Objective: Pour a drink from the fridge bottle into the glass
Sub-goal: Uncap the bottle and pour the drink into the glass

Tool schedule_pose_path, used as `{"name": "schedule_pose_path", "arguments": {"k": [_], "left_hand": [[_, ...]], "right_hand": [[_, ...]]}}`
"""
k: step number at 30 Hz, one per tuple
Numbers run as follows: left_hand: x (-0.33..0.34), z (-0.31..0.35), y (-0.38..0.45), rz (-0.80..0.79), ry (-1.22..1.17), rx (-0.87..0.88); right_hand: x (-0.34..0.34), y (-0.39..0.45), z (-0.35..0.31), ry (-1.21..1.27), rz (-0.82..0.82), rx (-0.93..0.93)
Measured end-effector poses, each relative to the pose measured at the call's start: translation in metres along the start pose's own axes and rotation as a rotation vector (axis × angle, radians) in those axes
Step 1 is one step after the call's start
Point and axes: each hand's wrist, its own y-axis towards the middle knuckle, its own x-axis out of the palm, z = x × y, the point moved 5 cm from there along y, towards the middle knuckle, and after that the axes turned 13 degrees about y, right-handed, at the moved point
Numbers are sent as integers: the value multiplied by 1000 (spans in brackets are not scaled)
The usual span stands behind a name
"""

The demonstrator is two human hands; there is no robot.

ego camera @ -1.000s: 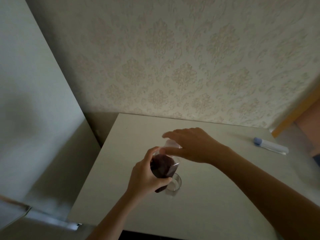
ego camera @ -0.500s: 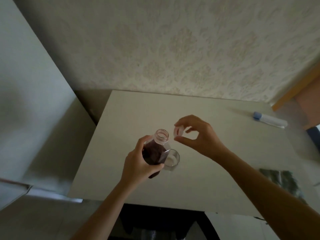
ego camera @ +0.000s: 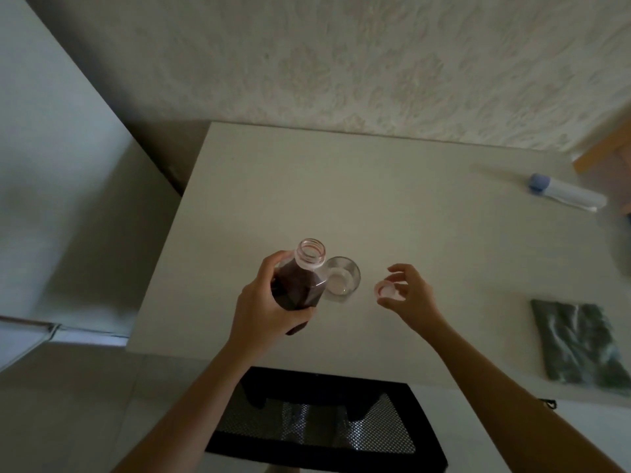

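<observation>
My left hand (ego camera: 263, 308) grips a clear bottle (ego camera: 297, 285) of dark red drink, held upright just above the table with its mouth uncapped. An empty clear glass (ego camera: 341, 279) stands on the white table (ego camera: 341, 199), right beside the bottle. My right hand (ego camera: 409, 291) is low over the table to the right of the glass, fingers spread. The pale bottle cap (ego camera: 387, 290) lies by its fingertips, and the index finger is lifted off it.
A white tube with a blue cap (ego camera: 563, 192) lies at the table's far right. A dark green cloth (ego camera: 580, 343) sits at the right edge. A black mesh chair (ego camera: 317, 421) stands under the near edge. A pale fridge side (ego camera: 51, 165) rises at left.
The cap came off the bottle in my right hand. That hand moved right and down to the table and loosened around the cap. The bottle stayed beside the glass.
</observation>
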Motion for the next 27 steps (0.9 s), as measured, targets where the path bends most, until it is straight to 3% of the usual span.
{"name": "schedule_pose_path", "arguments": {"k": [13, 17, 27], "left_hand": [[10, -11, 8, 5, 14, -11], [8, -14, 9, 9, 8, -37], [1, -14, 4, 3, 11, -20]], "right_hand": [[2, 6, 31, -392, 2, -55], [7, 5, 22, -452, -99, -11], [61, 9, -39, -516, -347, -269]]}}
